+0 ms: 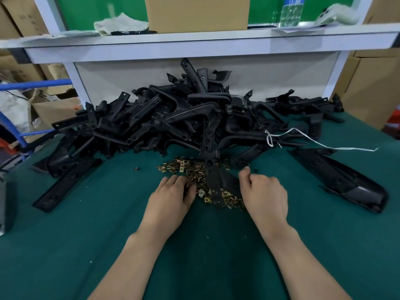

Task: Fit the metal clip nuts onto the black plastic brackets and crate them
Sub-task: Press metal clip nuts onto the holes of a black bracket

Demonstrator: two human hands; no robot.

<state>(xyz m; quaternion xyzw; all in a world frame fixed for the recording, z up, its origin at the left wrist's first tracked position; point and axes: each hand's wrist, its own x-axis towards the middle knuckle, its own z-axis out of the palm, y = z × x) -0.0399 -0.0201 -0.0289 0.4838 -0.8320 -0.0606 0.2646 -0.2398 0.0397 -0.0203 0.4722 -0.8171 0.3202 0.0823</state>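
A heap of small brass-coloured metal clip nuts (190, 169) lies on the green table cloth in front of me. One black plastic bracket (214, 180) rests across the heap, pointing toward me. My left hand (171, 198) sits on the heap's left edge with its fingers curled into the clip nuts; what it holds is hidden. My right hand (264, 191) is at the bracket's right side, its fingers curled round the bracket's edge. Behind the heap rises a big pile of black brackets (184, 118).
Loose brackets lie at the left (67, 185) and right (346, 180) of the table. A white string (313, 139) trails from the pile. A white shelf (194, 42) with a cardboard box (197, 14) overhangs the back. Cardboard boxes stand at both sides.
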